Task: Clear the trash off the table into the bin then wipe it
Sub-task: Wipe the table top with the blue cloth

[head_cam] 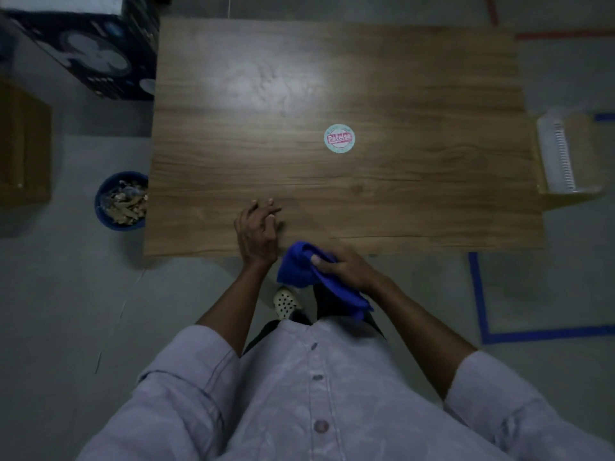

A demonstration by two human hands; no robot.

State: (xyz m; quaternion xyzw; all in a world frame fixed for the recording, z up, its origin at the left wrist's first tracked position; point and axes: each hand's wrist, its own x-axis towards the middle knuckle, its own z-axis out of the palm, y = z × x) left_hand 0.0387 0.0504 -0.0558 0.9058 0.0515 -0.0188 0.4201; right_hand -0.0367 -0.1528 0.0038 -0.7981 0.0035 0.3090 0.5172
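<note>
The wooden table [416, 94] fills the middle of the view. A round pale sticker with red lettering [338, 139] lies near its centre. My left hand [258, 232] rests on the table's near edge, fingers spread and holding nothing. My right hand [346, 269] is closed around a blue cloth [299, 266] just over the near edge; the cloth's tail hangs down below the tabletop. A blue bin [103, 207] stands on the floor at the table's left side, filled with brownish scraps [128, 202].
A dark patterned box [86, 51] stands at the back left, a brown cardboard box [23, 144] at the far left. A clear container with a spiral-bound pad [562, 154] sits off the table's right edge. Blue tape [479, 294] and red tape [562, 35] mark the floor.
</note>
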